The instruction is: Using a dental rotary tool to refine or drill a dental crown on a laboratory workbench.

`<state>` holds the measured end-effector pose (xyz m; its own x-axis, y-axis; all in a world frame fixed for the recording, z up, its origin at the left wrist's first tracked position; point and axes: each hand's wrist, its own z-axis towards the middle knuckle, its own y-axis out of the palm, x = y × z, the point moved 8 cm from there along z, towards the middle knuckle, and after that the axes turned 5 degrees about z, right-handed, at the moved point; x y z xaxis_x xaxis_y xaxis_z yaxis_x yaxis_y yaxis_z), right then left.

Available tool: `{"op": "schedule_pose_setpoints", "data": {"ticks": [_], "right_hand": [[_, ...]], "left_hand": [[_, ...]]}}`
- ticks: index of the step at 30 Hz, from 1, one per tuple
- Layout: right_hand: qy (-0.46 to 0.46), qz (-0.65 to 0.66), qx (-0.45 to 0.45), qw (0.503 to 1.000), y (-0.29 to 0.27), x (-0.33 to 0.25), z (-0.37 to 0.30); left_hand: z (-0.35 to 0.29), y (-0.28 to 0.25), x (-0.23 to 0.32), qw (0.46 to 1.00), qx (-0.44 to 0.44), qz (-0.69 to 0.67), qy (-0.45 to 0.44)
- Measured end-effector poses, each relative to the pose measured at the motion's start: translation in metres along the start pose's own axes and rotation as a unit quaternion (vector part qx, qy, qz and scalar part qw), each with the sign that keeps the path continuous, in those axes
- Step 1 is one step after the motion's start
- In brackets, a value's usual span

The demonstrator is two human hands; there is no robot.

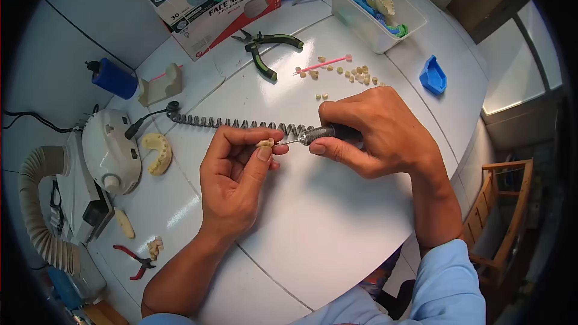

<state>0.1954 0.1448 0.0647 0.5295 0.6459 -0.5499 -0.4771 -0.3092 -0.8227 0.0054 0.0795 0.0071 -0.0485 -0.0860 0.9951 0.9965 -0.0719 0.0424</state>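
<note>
A white tiled surface (313,222) curves around me under a pale wall. On it, between my two hands, is the small tooth-shaped piece (264,143), held just above the surface. My left hand (235,174) pinches it between thumb and fingertips, and my right hand (379,132) is wrapped around a dark drill (317,136), its thin metal bit (289,142) pointing at the piece. I can't tell whether the tip is touching it.

I take this step to be grinding or smoothing the piece. The next move seems to call for a firm pinch, light pressure and small turns of the piece, with my fingertips clear of the bit; a slip could nick them.

Behind my hands, a coiled cord (223,123) runs toward a white box (111,150), with a cast of teeth (158,154) beside it. Farther out are loose tooth pieces (359,77), green-handled pliers (260,60) and a clear tub (352,27).
</note>
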Motion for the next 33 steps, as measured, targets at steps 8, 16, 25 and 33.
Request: {"op": "schedule_pose_setpoints", "data": {"ticks": [8, 16, 25, 33], "right_hand": [[0.01, -0.009, 0.01, 1.0, -0.0012, -0.0002, -0.0009], [-0.004, -0.031, 0.022, 0.999, 0.0003, -0.0013, -0.001], [0.013, -0.022, 0.011, 1.0, 0.0017, 0.0023, -0.0002], [0.018, -0.036, -0.001, 0.999, 0.0031, -0.0003, 0.0007]], "left_hand": [[0.0002, -0.0026, -0.0017, 0.999, 0.013, -0.036, -0.011], [0.0005, -0.0029, -0.0014, 1.0, 0.009, -0.029, -0.001], [0.0021, -0.0003, -0.0013, 1.0, 0.015, -0.018, -0.017], [-0.0005, -0.0027, -0.0002, 0.999, 0.019, -0.015, -0.022]]}}
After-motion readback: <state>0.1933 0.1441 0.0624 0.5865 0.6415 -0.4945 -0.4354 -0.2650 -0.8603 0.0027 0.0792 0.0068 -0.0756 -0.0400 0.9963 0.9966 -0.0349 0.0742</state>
